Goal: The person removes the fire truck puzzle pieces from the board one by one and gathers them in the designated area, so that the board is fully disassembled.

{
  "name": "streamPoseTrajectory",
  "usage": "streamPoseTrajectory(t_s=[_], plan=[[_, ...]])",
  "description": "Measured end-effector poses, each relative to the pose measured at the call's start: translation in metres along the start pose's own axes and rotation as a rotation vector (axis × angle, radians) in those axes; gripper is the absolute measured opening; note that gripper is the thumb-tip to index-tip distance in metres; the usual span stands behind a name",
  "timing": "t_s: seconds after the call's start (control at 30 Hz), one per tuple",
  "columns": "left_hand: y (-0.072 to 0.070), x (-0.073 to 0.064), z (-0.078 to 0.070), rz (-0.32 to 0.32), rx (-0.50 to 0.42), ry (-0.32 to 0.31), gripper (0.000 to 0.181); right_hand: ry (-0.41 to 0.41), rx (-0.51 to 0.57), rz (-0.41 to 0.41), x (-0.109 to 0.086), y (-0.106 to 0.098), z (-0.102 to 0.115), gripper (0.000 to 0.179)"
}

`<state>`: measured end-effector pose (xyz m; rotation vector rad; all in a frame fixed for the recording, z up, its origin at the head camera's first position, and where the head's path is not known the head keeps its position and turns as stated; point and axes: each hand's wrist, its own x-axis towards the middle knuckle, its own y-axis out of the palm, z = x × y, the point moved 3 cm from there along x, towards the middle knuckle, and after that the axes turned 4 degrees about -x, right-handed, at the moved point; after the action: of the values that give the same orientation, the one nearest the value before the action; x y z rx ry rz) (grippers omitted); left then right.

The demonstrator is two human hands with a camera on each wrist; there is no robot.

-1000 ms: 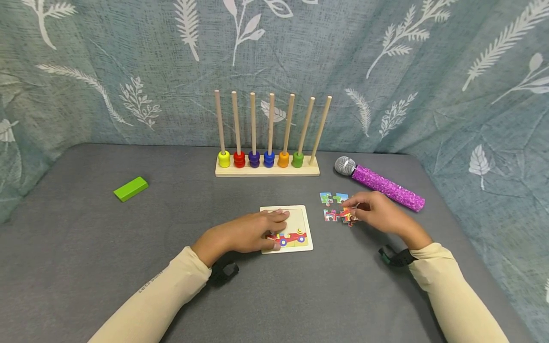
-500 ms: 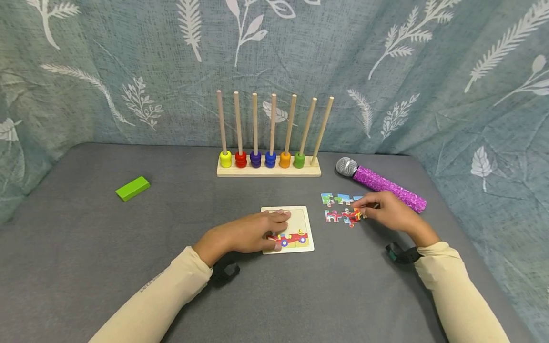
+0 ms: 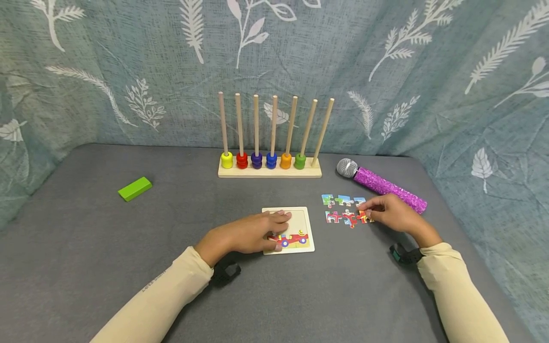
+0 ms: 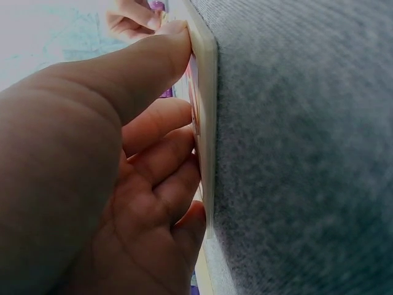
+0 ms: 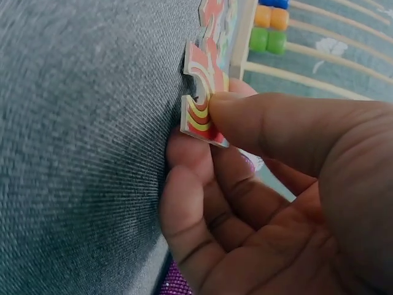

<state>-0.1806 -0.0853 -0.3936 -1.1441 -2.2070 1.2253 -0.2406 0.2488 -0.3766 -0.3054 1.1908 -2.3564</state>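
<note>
My left hand rests on a square wooden puzzle board, fingers spread over its left side and thumb on its near part. Pieces showing a red vehicle with blue wheels fill the board's lower part. In the left wrist view, the fingertips and thumb touch the board's face. To the right of the board, my right hand pinches a red and yellow jigsaw piece at the right end of the near row. Other loose jigsaw pieces lie beside it in two rows on the grey cloth.
A wooden peg stand with coloured beads on its upright rods stands at the back. A purple glittery toy microphone lies just behind my right hand. A green block lies at the far left. A leaf-patterned curtain hangs behind.
My right hand has slid right with the red and yellow jigsaw piece, away from the neighbouring pieces, uncovering more of them. The left hand has stayed on the board.
</note>
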Motion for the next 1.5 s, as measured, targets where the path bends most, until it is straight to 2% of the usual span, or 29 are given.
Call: streamPoseTrajectory(t_s=[0.27, 0.8, 0.97, 1.13, 1.37, 1.5], plan=[[0.001, 0.0, 0.0, 0.013, -0.007, -0.029, 0.056, 0.008, -0.022, -0.012, 0.0, 0.001, -0.003, 0.021], [0.0, 0.001, -0.001, -0.02, 0.009, 0.006, 0.051, 0.042, -0.03, -0.067, 0.0, 0.001, -0.005, 0.02], [-0.003, 0.0, -0.003, -0.035, -0.021, 0.001, 0.055, 0.009, -0.048, -0.091, 0.002, 0.0, 0.005, 0.019], [-0.008, -0.007, -0.002, -0.047, -0.03, -0.022, 0.064, -0.018, -0.078, -0.084, 0.006, 0.001, 0.019, 0.018], [-0.014, -0.015, 0.003, -0.055, 0.009, -0.093, 0.075, -0.038, -0.007, -0.037, 0.013, 0.013, 0.036, 0.016], [-0.017, -0.017, 0.005, -0.043, 0.039, -0.115, 0.081, -0.082, 0.034, -0.016, 0.019, 0.023, 0.048, 0.016]])
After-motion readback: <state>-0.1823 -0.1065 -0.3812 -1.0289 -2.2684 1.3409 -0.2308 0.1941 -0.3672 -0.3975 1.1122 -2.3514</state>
